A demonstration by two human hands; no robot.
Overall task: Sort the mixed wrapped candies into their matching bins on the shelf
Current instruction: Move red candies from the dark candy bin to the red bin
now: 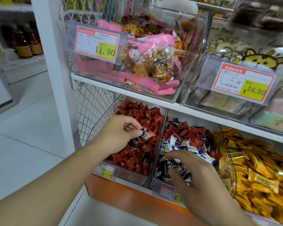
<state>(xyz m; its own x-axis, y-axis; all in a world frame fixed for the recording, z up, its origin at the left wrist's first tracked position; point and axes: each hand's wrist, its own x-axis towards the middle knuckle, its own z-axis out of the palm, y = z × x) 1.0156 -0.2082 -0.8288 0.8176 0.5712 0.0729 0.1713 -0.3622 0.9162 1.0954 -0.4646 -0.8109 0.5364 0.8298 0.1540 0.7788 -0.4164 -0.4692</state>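
Observation:
On the lower shelf stand three clear bins. The left bin (131, 176) is full of red wrapped candies (142, 115). The middle bin (157, 181) holds dark blue and white candies (181, 142) mixed with red ones (185, 131). My left hand (119, 132) hovers over the red bin and pinches a dark blue and white candy (142, 136) between thumb and fingers. My right hand (194, 173) reaches into the middle bin, fingers curled round several blue and white candies (180, 172).
A bin of yellow wrapped candies (255, 168) sits to the right. Above, clear bins hold pink snack packs (137, 62) and cartoon-printed packs (255, 59), with price tags (96, 44) on their fronts. A white wire side panel (91, 108) and white post (55, 70) stand at left.

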